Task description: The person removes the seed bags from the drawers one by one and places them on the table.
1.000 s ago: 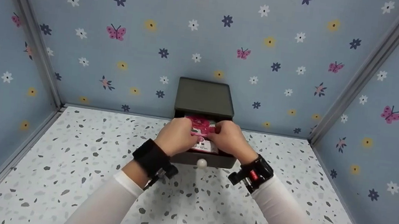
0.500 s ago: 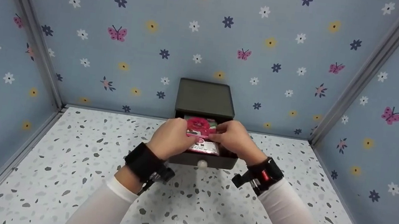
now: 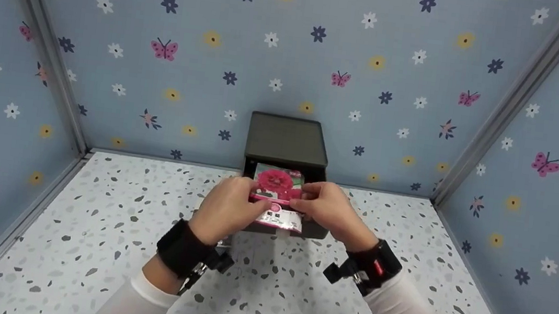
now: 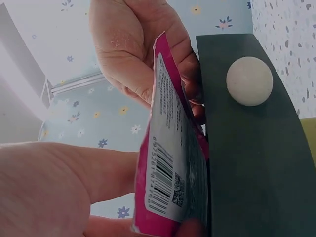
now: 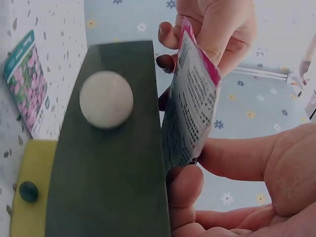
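Note:
Both hands hold a seed packet over the pulled-out drawer of a small dark green box. A magenta flower shows above a pink edge in the head view, with a white printed panel below; whether these are one packet or two I cannot tell. My left hand pinches the left side. On the right side, my right hand pinches it between thumb and fingers. Both wrist views show the barcoded, text-covered back beside the drawer front, which bears a round white knob.
In the right wrist view, a packet with small pink flowers lies on the speckled tabletop. A yellow-green drawer front with a dark knob sits beside the dark one. A floral wall stands behind the box.
The packet has come up out of the drawer and toward me, showing more of the flower picture and covering part of the drawer front. Both hands have moved slightly nearer and apart.

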`<state>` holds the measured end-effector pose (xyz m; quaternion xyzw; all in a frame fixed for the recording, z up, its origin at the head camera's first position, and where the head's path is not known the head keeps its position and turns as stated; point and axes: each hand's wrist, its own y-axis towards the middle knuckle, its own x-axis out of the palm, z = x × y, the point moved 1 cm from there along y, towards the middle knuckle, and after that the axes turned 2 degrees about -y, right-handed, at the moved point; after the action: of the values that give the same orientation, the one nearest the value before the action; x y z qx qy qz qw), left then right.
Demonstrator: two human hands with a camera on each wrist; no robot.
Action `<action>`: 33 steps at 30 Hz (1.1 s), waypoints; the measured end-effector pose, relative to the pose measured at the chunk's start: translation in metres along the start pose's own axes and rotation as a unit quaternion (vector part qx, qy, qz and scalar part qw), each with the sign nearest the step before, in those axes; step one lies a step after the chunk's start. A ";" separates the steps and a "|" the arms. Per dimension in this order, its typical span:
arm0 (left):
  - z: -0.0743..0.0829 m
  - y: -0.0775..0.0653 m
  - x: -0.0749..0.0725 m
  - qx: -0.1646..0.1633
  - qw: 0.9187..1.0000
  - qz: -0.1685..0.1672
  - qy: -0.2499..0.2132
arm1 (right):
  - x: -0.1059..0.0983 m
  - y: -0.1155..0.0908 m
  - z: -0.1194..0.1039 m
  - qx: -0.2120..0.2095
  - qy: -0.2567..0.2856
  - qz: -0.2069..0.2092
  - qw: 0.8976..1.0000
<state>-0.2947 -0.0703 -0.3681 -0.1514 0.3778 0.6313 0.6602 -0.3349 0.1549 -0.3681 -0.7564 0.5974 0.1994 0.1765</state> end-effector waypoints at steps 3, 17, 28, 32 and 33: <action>-0.002 -0.006 -0.001 -0.003 1.000 0.003 -0.001 | 0.003 -0.004 0.001 -0.011 0.009 -0.003 1.000; -0.019 -0.035 -0.007 0.035 0.997 0.059 -0.025 | 0.028 -0.026 -0.004 -0.010 0.075 0.010 0.997; -0.040 -0.049 -0.028 0.012 0.995 0.087 -0.038 | 0.058 -0.035 -0.016 -0.026 0.025 0.001 0.999; -0.047 -0.054 -0.036 0.005 0.995 0.092 -0.027 | 0.069 -0.035 -0.022 -0.047 0.014 -0.007 0.999; -0.049 -0.055 -0.038 0.002 0.995 0.092 -0.024 | 0.072 -0.035 -0.023 -0.051 0.012 -0.008 0.999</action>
<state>-0.2544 -0.1391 -0.3898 -0.0993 0.3752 0.6923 0.6083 -0.2841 0.0912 -0.3842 -0.7715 0.5824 0.2194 0.1320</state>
